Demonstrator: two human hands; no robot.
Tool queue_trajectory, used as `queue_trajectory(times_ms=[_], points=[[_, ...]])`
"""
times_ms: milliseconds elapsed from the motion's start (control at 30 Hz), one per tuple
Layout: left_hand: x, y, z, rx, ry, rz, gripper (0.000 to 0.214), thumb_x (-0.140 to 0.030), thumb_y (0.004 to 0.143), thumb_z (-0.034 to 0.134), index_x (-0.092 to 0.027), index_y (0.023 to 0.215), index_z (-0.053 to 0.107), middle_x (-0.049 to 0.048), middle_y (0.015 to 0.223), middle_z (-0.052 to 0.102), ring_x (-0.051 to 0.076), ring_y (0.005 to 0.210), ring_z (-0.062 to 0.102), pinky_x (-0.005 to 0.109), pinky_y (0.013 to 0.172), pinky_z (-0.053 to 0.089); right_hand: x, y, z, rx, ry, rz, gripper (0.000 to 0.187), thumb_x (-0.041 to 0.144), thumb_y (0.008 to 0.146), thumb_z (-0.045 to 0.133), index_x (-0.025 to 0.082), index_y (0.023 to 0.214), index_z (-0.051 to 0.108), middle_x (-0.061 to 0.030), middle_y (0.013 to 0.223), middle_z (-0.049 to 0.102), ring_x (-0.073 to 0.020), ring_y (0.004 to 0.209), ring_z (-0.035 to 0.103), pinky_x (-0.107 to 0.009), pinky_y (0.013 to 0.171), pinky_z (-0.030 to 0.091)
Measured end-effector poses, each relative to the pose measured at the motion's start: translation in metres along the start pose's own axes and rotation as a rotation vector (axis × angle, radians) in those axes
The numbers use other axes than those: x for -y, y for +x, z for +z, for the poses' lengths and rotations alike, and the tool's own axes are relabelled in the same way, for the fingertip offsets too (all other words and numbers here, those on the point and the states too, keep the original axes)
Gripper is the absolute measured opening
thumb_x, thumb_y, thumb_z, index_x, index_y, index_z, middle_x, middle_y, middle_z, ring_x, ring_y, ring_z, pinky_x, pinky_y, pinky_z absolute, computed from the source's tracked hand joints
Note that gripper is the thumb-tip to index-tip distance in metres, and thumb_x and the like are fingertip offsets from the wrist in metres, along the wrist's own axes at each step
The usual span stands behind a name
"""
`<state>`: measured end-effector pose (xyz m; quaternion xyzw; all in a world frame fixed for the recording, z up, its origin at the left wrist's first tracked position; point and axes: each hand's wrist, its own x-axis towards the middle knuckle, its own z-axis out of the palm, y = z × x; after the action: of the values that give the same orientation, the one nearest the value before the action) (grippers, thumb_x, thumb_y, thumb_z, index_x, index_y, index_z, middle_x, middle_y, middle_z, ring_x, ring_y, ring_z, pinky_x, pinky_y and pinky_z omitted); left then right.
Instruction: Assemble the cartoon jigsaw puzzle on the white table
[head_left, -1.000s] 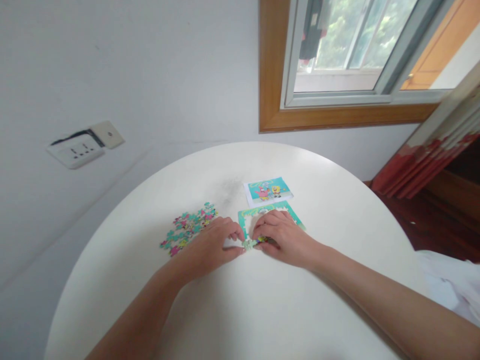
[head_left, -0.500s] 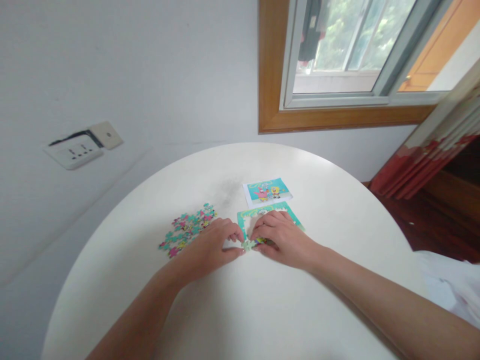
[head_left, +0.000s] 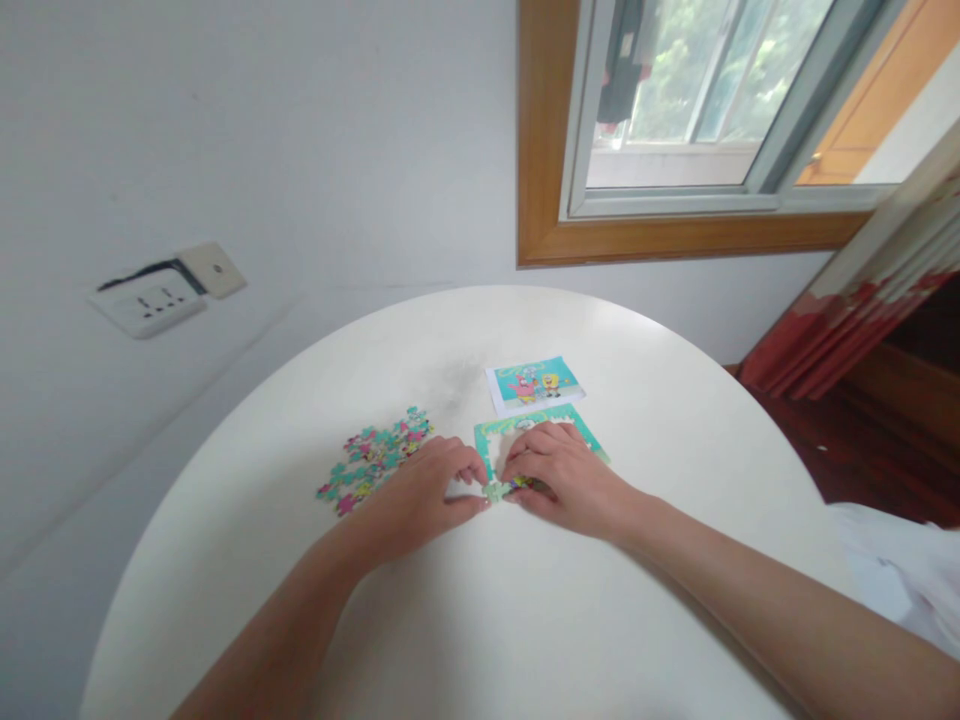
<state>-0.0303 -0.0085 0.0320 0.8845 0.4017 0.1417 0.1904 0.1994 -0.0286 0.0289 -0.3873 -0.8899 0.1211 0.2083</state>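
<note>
On a round white table [head_left: 525,620] lies a partly assembled jigsaw frame [head_left: 495,440] with a teal border. My right hand [head_left: 559,475] rests over it, fingers curled and pinching small puzzle pieces [head_left: 504,488] at the frame's near left corner. My left hand [head_left: 420,495] meets it from the left, thumb and fingers pinched on the same small pieces. A heap of loose pieces [head_left: 375,458], teal, pink and yellow, lies just left of my left hand. A reference picture card [head_left: 534,383] with cartoon figures lies beyond the frame.
The table stands against a white wall with a power socket [head_left: 154,298] at the left. A wood-framed window [head_left: 675,130] is behind the table. A red and white curtain [head_left: 862,310] hangs at the right. White cloth [head_left: 900,570] shows at the right edge.
Both hands stay pinched at the frame's corner; only slight finger shifts and a small camera drift.
</note>
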Motion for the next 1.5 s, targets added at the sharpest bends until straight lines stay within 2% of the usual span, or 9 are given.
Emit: queue_trajectory(times_ms=[300, 633, 1033, 1133, 1367, 1500], points=[[0.000, -0.001, -0.001, 0.002, -0.011, -0.002, 0.015, -0.021, 0.075, 0.063, -0.020, 0.089, 0.060, 0.0011, 0.090, 0.060, 0.019, 0.091, 0.054, 0.031, 0.085, 0.040, -0.007, -0.002, -0.008, -0.005, -0.001, -0.012, 0.026, 0.036, 0.082, 0.065, 0.026, 0.106, 0.066, -0.0034, 0.108, 0.064, -0.0207, 0.103, 0.050, -0.037, 0.090, 0.030], [-0.003, 0.001, -0.002, 0.013, -0.006, -0.012, 0.013, -0.020, 0.074, 0.062, -0.021, 0.087, 0.059, 0.0010, 0.089, 0.059, 0.020, 0.090, 0.053, 0.031, 0.084, 0.039, -0.010, -0.003, -0.010, 0.025, -0.021, -0.010, 0.017, 0.028, 0.083, 0.064, 0.026, 0.098, 0.070, -0.0029, 0.107, 0.064, -0.0202, 0.101, 0.050, -0.037, 0.088, 0.031], [-0.002, 0.001, 0.001, -0.026, -0.016, 0.006, 0.011, -0.022, 0.079, 0.057, -0.020, 0.090, 0.057, 0.0019, 0.089, 0.060, 0.019, 0.088, 0.054, 0.031, 0.082, 0.041, -0.007, -0.001, -0.010, 0.023, -0.005, 0.013, 0.015, 0.030, 0.082, 0.065, 0.025, 0.096, 0.069, -0.0027, 0.104, 0.064, -0.0200, 0.101, 0.051, -0.036, 0.089, 0.032], [-0.007, 0.005, 0.002, -0.052, 0.002, -0.034, 0.007, -0.022, 0.080, 0.054, -0.020, 0.086, 0.056, 0.0018, 0.084, 0.060, 0.019, 0.083, 0.054, 0.031, 0.078, 0.041, -0.008, -0.001, -0.008, 0.010, -0.007, 0.005, 0.017, 0.032, 0.082, 0.065, 0.025, 0.098, 0.068, -0.0036, 0.104, 0.064, -0.0206, 0.102, 0.050, -0.036, 0.089, 0.032], [-0.009, 0.008, 0.007, -0.088, 0.012, -0.097, 0.008, -0.024, 0.076, 0.058, -0.019, 0.081, 0.055, 0.0009, 0.079, 0.059, 0.018, 0.078, 0.052, 0.030, 0.073, 0.041, -0.004, -0.003, -0.008, 0.018, -0.025, -0.055, 0.016, 0.031, 0.086, 0.060, 0.029, 0.099, 0.069, -0.0027, 0.109, 0.063, -0.0208, 0.104, 0.049, -0.038, 0.090, 0.031], [-0.001, 0.008, 0.002, -0.098, -0.051, -0.138, 0.009, -0.026, 0.083, 0.050, -0.019, 0.084, 0.056, 0.0007, 0.077, 0.058, 0.017, 0.074, 0.054, 0.030, 0.071, 0.043, -0.001, -0.003, -0.008, 0.003, -0.047, -0.052, 0.017, 0.026, 0.087, 0.057, 0.027, 0.098, 0.069, -0.0022, 0.110, 0.063, -0.0207, 0.103, 0.049, -0.038, 0.091, 0.031]])
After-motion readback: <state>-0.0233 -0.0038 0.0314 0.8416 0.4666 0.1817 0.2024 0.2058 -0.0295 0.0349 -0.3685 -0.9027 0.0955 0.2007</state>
